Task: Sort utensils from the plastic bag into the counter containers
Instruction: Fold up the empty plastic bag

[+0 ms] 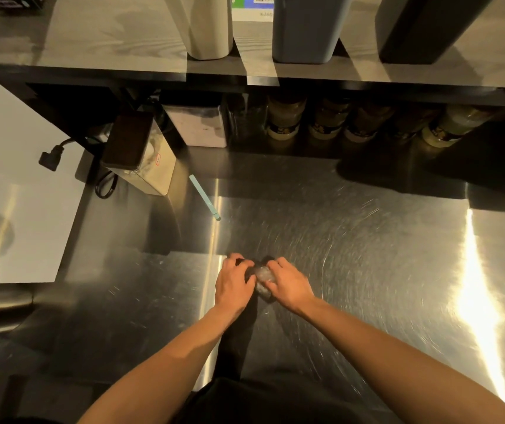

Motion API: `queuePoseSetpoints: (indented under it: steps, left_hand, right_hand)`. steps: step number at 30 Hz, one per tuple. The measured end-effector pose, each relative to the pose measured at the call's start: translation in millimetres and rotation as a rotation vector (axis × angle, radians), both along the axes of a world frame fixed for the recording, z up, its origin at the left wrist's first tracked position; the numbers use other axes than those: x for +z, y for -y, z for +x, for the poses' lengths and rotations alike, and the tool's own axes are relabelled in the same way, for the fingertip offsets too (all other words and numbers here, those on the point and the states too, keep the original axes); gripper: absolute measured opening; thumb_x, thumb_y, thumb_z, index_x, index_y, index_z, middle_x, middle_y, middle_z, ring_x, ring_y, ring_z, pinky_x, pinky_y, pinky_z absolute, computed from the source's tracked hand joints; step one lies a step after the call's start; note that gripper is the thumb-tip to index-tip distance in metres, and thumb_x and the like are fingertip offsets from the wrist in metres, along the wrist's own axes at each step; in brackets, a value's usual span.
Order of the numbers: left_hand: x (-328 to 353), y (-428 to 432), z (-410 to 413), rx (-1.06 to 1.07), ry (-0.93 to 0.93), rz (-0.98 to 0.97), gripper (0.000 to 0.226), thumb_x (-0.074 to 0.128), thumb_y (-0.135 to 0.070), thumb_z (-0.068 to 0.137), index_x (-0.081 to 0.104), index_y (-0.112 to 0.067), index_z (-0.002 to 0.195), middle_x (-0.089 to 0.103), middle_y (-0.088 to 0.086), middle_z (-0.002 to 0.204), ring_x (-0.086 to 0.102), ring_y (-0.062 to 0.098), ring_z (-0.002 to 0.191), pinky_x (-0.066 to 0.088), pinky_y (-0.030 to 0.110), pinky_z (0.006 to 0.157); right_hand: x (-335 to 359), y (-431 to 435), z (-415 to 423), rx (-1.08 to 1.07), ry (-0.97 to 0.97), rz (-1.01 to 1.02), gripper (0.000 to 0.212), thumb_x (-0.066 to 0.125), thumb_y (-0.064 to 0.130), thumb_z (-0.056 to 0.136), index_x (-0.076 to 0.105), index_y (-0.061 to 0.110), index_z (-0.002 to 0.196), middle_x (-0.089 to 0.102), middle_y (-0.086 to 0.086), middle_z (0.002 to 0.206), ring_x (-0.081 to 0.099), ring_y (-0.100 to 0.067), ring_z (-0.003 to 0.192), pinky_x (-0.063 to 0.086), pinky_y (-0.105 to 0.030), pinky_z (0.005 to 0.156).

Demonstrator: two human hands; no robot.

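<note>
A small crumpled clear plastic bag (261, 275) lies on the steel counter (367, 255) between my two hands. My left hand (234, 283) grips its left side with curled fingers, and my right hand (289, 283) grips its right side. What the bag holds is hidden by my fingers. A pale blue straw-like utensil (203, 195) lies loose on the counter beyond my hands. Three tall containers stand on the upper wooden shelf: a cream one (205, 26), a grey-blue one (306, 26) and a black one (422, 26).
Under the shelf stand a metal box with a dark lid (138, 154), a clear box (199, 123) and several jars (324, 120). A black plug and cable (50, 159) hang at the left beside a white panel (9, 179).
</note>
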State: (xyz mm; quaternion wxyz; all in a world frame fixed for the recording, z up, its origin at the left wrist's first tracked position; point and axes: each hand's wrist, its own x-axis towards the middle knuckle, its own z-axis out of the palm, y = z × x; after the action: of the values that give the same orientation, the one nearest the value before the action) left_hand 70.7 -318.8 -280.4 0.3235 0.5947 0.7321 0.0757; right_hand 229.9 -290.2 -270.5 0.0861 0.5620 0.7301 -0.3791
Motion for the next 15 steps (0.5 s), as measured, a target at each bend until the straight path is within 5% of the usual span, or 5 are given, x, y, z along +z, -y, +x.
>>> queuePoseSetpoints:
  steps: [4,7,15]
  left_hand:
    - [7.1,-0.6,-2.3,-0.068,0.154,-0.037,0.026,0.064,-0.026,0.094,0.062,-0.021,0.119,0.058,-0.001,0.119,0.055,0.017,0.110,0.048,0.030,0.093]
    - [14.1,2.7,-5.2,-0.036,0.242,-0.081,0.035,0.072,-0.024,0.087,0.058,-0.030,0.118,0.056,-0.007,0.114,0.055,0.009,0.103,0.043,0.015,0.083]
    - [49.3,2.9,8.1,0.434,0.431,-0.019,0.018,0.068,-0.007,0.088,0.062,-0.017,0.101,0.063,-0.005,0.089,0.059,0.010,0.080,0.044,0.006,0.057]
  right_hand:
    - [0.5,-7.3,-2.3,-0.224,-0.067,-0.079,0.009,0.058,0.016,0.089,0.055,0.022,0.095,0.064,-0.001,0.099,0.062,-0.022,0.091,0.054,-0.040,0.080]
    - [5.4,-7.1,-5.2,-0.520,-0.227,-0.169,0.009,0.065,0.012,0.087,0.061,0.018,0.091,0.067,0.000,0.090,0.064,-0.018,0.083,0.055,-0.034,0.072]
    - [39.5,6.1,-24.1,-0.858,-0.597,-0.235,0.016,0.080,0.015,0.079,0.068,0.012,0.090,0.064,0.001,0.077,0.058,-0.012,0.068,0.046,-0.024,0.058]
